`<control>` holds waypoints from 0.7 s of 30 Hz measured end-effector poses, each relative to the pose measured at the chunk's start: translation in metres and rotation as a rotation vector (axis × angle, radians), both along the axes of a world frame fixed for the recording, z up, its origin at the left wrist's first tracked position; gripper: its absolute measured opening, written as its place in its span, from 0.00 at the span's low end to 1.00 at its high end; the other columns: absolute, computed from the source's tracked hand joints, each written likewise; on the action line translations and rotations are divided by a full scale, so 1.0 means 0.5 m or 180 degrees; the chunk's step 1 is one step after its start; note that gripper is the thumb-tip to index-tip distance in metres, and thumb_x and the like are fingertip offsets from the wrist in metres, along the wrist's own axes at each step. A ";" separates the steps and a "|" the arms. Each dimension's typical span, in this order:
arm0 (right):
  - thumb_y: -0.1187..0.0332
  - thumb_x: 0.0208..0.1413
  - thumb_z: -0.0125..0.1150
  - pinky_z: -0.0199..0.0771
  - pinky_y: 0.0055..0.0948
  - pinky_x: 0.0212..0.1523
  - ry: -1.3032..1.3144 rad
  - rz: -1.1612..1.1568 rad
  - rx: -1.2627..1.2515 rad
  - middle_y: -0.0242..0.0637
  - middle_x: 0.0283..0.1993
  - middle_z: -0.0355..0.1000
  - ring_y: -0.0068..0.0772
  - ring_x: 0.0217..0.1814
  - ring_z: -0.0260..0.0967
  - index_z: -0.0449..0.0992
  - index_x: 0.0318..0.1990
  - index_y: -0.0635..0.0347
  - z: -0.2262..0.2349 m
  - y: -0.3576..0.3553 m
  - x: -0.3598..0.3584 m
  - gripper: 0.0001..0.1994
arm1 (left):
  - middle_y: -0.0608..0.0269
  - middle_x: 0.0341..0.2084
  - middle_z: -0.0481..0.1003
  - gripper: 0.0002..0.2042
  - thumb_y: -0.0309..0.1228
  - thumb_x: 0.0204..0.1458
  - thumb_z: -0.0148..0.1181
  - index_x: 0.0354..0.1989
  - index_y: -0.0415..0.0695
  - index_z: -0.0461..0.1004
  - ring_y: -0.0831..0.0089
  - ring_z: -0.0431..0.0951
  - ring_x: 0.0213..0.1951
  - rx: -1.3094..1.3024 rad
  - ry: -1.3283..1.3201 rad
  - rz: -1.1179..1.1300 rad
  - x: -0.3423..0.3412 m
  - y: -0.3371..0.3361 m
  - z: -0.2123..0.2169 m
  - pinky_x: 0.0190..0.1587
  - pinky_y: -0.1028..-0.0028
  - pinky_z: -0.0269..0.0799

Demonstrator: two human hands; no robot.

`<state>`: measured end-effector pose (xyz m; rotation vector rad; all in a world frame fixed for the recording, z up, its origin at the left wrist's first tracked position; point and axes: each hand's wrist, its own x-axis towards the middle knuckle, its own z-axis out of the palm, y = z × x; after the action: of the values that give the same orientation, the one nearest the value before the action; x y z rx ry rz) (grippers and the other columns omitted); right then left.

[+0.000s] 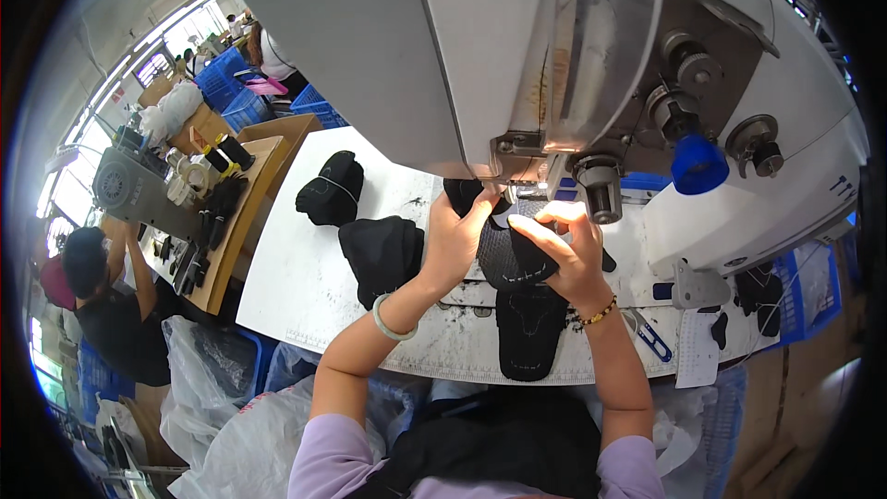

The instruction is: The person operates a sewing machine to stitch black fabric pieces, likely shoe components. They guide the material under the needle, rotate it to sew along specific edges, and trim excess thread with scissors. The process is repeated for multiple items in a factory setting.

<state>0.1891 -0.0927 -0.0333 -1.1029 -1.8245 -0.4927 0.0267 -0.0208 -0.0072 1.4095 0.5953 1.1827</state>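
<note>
Both hands are working a black cap (519, 263) right under the head of a big white sewing machine (480, 46). The left hand (455, 238) is gripping the cap's left edge, fingers curled and pointing up toward the needle area. The right hand (568, 254) is lying over the cap's right side, fingers closed down on the fabric and lit up by the machine lamp. The cap is sitting on the white table (296, 277), its lower part (529, 333) hanging toward the person over the front edge. Two more black caps (383, 254) (331, 189) are lying to the left, well apart from the hands. Blue-handled snips (651, 337) are lying just right of the right wrist. A jade bangle (393, 325) is on the left wrist, a bead bracelet (599, 314) on the right.
</note>
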 end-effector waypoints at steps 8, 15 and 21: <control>0.65 0.34 0.73 0.68 0.21 0.28 0.0171 0.0042 0.0017 0.31 0.39 0.63 0.25 0.33 0.65 0.79 0.44 0.50 0.001 0.000 -0.005 0.22 | 0.64 0.33 0.76 0.08 0.26 0.56 0.52 0.39 0.34 0.72 0.80 0.72 0.36 0.0207 0.0163 0.0103 -0.002 -0.002 -0.003 0.41 0.78 0.67; 0.67 0.35 0.72 0.70 0.22 0.30 0.0129 -0.0004 -0.0214 0.31 0.40 0.64 0.23 0.31 0.65 0.79 0.45 0.48 0.007 -0.008 -0.004 0.22 | 0.65 0.31 0.76 0.07 0.25 0.55 0.51 0.37 0.34 0.73 0.80 0.72 0.35 0.0342 0.0326 0.0235 -0.003 -0.008 0.009 0.40 0.78 0.67; 0.66 0.35 0.70 0.71 0.27 0.32 -0.0073 -0.0140 -0.0493 0.30 0.39 0.65 0.26 0.33 0.68 0.79 0.44 0.47 0.023 -0.026 0.003 0.22 | 0.64 0.30 0.76 0.08 0.27 0.53 0.52 0.35 0.34 0.73 0.80 0.72 0.35 -0.0032 0.0601 -0.0402 -0.029 0.010 0.025 0.40 0.77 0.67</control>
<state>0.1908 -0.1058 -0.0218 -1.2487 -1.8867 -0.3963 0.0125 -0.0157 0.0054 1.5379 0.6322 0.9524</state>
